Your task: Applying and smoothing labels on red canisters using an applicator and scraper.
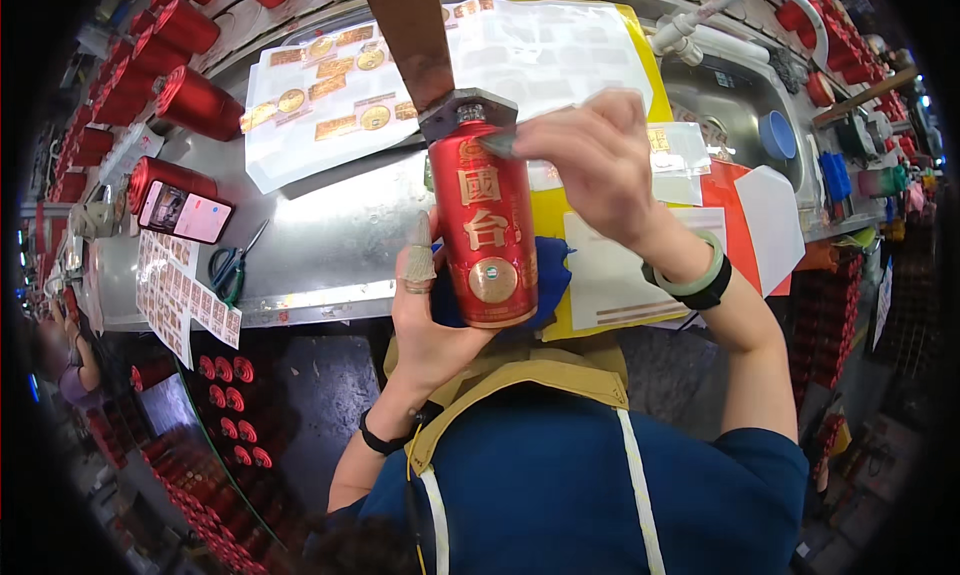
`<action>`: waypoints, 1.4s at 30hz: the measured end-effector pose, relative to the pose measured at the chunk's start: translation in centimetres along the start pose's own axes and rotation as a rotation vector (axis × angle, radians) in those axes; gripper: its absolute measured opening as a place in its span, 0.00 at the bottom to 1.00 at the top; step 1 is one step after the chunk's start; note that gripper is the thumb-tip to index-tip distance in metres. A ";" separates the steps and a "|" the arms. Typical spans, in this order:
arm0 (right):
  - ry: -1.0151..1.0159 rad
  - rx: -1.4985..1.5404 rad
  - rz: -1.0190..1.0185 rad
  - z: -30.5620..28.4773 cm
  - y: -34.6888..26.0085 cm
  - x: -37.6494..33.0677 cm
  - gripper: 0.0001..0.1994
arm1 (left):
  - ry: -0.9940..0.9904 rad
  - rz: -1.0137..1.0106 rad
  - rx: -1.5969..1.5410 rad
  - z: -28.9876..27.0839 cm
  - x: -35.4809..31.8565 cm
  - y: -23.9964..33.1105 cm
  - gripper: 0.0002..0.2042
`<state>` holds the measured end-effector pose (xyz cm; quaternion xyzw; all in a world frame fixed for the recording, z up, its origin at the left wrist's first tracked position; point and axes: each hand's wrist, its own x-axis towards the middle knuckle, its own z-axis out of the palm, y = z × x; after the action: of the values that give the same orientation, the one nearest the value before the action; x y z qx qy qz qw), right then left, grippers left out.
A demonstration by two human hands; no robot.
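Observation:
A red bottle (488, 283) with gold lettering and a round gold emblem lies neck-away before me. Its neck end meets a grey metal bracket (468, 111) at the end of a brown bar (408, 35). My left hand (428, 330) is closed around the bottle's lower left side, and a ribbed pale finger cot (419, 259) covers one finger. Over the bottle's upper right, my right hand (600, 165), partly blurred, pinches a small dark grey piece (500, 143) against its shoulder. I cannot make out what kind of piece it is. Blue cloth (553, 265) sits behind the bottle.
Left on the metal bench are a phone (185, 213), scissors (232, 270), a label sheet (175, 285) and red bottles (196, 100). Gold stickers on a sheet (270, 160) lie beyond. At right are white papers (650, 265), a sink (720, 85) and a blue bowl (776, 135).

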<state>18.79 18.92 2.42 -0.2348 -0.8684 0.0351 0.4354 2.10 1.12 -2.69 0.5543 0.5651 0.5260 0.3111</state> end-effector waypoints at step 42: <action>0.112 0.260 0.530 -4.0 -1.4 -2.9 0.11 | -0.390 0.179 0.723 -3.1 5.2 5.1 0.42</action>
<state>22.83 15.86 3.16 -0.3972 -0.7397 0.2455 0.4846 -0.30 4.44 4.07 0.7638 0.5934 0.2041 0.1510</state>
